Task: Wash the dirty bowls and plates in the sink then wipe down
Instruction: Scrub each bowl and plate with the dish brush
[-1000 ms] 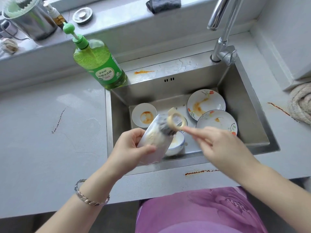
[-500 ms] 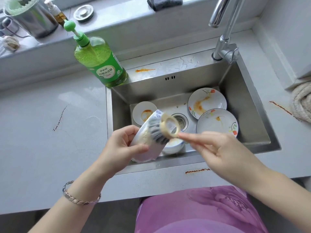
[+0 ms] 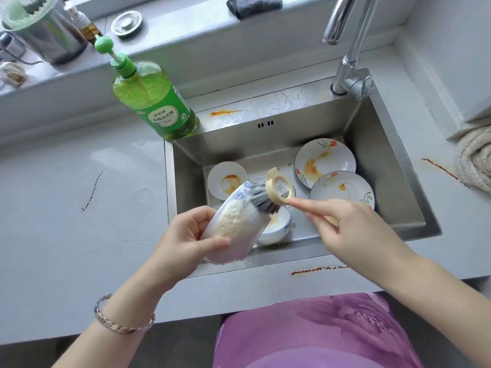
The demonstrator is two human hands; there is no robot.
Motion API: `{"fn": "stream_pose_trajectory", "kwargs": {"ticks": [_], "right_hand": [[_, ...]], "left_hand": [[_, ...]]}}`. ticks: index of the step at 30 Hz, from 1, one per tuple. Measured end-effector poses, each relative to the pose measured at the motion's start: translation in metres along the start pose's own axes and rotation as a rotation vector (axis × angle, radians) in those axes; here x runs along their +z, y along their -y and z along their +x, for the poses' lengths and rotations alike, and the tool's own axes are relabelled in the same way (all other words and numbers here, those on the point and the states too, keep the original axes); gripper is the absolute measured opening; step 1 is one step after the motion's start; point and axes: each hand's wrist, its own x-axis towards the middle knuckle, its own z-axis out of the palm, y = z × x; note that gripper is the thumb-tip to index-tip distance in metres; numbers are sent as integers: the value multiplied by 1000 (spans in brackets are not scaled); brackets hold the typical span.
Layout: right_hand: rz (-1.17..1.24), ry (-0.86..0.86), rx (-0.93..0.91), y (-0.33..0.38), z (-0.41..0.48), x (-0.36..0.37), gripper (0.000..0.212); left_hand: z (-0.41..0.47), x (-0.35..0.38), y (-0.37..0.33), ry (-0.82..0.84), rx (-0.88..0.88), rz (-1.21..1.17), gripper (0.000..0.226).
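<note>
Since half a second ago the dish brush (image 3: 267, 193) has slid toward the far end of the bowl (image 3: 233, 227), and a patch of yellowish foam now shows on the side facing me. My left grip (image 3: 186, 243) is wrapped round that bowl, thumb across the front, and holds it tilted over the near edge of the sink (image 3: 385, 155), at about 6 o'clock of the basin. My right grip (image 3: 353, 229) pinches the brush's beige ring handle at its fingertips, and the grey bristles touch the bowl's upper end.

Under the held bowl, a second bowl (image 3: 276, 227) sits upright on the sink floor with pale residue inside. A small dish (image 3: 227, 180) with an orange stain lies at 10 o'clock of the basin. At 2 o'clock lies the far plate (image 3: 325, 160), streaked orange, and the near plate (image 3: 342, 189) overlaps its near rim.

A green detergent bottle (image 3: 154, 102) stands on the desk (image 3: 66, 195) at the sink's 11 o'clock corner, and the faucet (image 3: 350, 62) rises at 1 o'clock. Reddish smears mark the desk at 6 and 3 o'clock of the sink.
</note>
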Motion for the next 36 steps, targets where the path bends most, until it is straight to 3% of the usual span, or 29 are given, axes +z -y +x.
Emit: {"fn": "stream_pose_trajectory", "kwargs": {"ticks": [4, 10, 14, 18, 23, 29, 33, 36], "right_hand": [[39, 58, -155, 24, -12, 4, 39], [349, 74, 251, -24, 14, 7, 34], [496, 75, 344, -26, 7, 20, 32], [531, -36, 229, -14, 11, -3, 33], [422, 69, 228, -13, 10, -6, 33], [474, 43, 114, -2, 14, -13, 33], [505, 79, 313, -26, 23, 10, 29], [666, 145, 463, -25, 22, 27, 27]], "left_hand": [[2, 0, 1, 39, -4, 17, 34], [-4, -6, -8, 46, 57, -81, 30], [-2, -4, -11, -2, 95, -307, 44], [3, 0, -9, -17, 88, -285, 50], [4, 0, -6, 11, 61, -208, 50], [5, -4, -8, 8, 77, -177, 47], [7, -7, -13, -48, 108, -304, 51], [14, 0, -20, -108, 156, -472, 42]]}}
